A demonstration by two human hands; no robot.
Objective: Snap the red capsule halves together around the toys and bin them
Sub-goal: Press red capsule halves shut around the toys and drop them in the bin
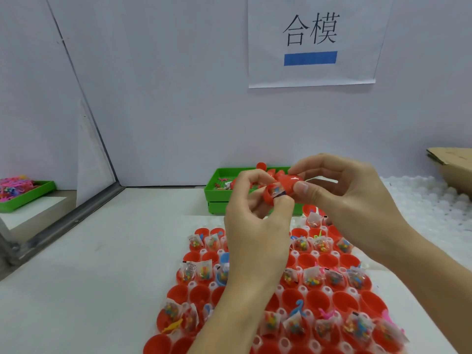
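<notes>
Both hands meet above the far end of the tray: the left hand [255,221] pinches the lower red capsule half [271,196] between thumb and curled fingers, while the right hand [339,198] pinches the upper red half [290,183] by its dome and tilts it toward the open rim. From the head view, the two halves touch at one edge but are not closed; a small clear toy packet [276,190] with coloured bits shows in the gap. Glossy, thin-walled plastic like this is probably light, stiff and a little slippery, so it is best gripped across the domes, fingertips clear of the rims, with the packet tucked in so no corner gets caught. Below the hands, the white tray [301,254] holds rows of open red halves, many carrying packets. A green bin [217,185] sits just beyond it.
</notes>
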